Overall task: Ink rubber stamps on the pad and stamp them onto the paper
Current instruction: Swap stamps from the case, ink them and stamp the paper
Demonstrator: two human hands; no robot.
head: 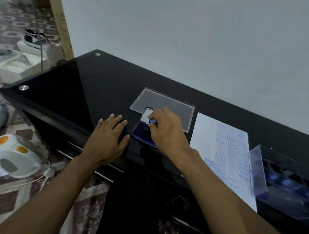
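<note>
Head view of the inking step. The right hand [165,127] pinches a small rubber stamp with a blue round knob [153,121] between thumb and fingers, its dark base set down on the dark blue rectangular ink pad [141,134], whose open hinged lid [146,114] stands up at the far edge. The left hand [109,136] lies flat on the glossy black glass table [70,95], fingers straight and spread, grasping nothing, its thumb tip just beside the pad's near-left edge. Behind the pad lies a clear acrylic rectangular lid [164,103]; to the right lies the white sheet of paper [221,144], already carrying rows of blue impressions, and beyond it the clear plastic storage box [275,181] holding further blue-knobbed stamps. Whether the stamp face bears fully on the pad cannot be told, as the fingers hide it. To ink well, judged from this pose: keep the stamp upright so the whole face meets the pad evenly, press lightly rather than grind, and lift straight up; the left thumb could brace the pad against sliding on the smooth glass. The free area of the paper appears to lie along its left portion, which would suit the next impression
</note>
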